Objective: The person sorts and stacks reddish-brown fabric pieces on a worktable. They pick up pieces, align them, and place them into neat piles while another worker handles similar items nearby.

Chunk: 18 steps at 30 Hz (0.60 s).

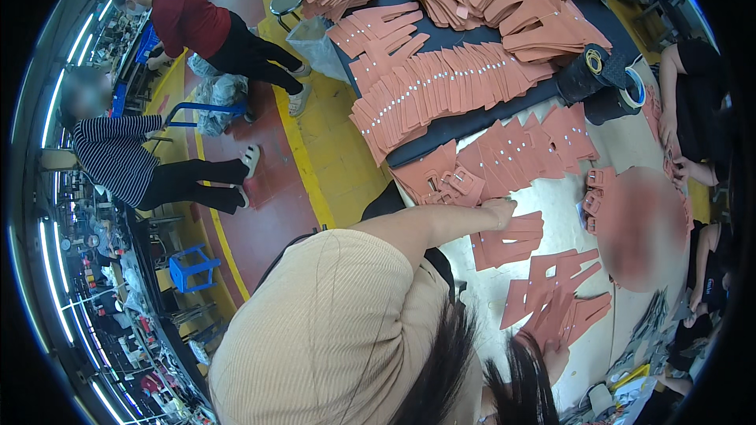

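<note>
1. Coral panels [550, 308] are being touched by the right hand [555, 358] toward the pale table's [490, 293] near edge; whether its fingers are pinching cannot be told.
2. Over a smaller stack [512, 242], the left hand [500, 211] is being held, finger state unclear.
3. Light, flexible, moderately stiff handling is being suggested; flat edges are best being gripped.
4. Smooth, matt strips and forked shapes are being fanned beyond, beside square-framed buckles [463, 182].
</note>
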{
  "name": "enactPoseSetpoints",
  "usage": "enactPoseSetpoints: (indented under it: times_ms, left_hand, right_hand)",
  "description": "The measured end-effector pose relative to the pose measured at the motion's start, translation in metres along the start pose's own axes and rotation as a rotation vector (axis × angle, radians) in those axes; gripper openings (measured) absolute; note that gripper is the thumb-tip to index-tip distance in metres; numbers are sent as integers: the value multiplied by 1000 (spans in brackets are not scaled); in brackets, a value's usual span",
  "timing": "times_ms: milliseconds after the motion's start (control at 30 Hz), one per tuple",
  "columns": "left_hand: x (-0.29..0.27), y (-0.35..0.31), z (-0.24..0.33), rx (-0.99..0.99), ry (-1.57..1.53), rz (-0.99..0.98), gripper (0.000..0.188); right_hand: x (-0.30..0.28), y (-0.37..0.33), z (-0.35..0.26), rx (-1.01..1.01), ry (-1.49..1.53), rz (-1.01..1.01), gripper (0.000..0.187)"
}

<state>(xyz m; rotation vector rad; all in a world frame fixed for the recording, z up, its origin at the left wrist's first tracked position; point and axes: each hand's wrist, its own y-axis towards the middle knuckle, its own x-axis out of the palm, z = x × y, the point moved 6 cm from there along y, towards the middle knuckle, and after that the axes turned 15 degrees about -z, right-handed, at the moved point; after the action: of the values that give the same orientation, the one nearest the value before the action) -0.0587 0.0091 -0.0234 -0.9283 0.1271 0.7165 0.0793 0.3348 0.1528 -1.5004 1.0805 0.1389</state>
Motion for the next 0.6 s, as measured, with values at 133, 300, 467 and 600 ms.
enactPoseSetpoints:
  times_ms: [133, 300, 467, 600]
  left_hand:
    - [2, 2, -2, -5, -7, 18, 31]
    - [7, 7, -4, -22, -2, 20, 33]
    - [3, 2, -2, -46, -11, 2, 34]
    - [5, 6, -7, -63, -12, -19, 28]
  right_hand:
    - [4, -19, -13, 47, -27, -130, 25]
    - [0, -32, -23, 137, 183, -64, 27]
    - [1, -21, -11, 80, 347, 11, 31]
    - [-2, -20, -1, 51, 165, -23, 35]
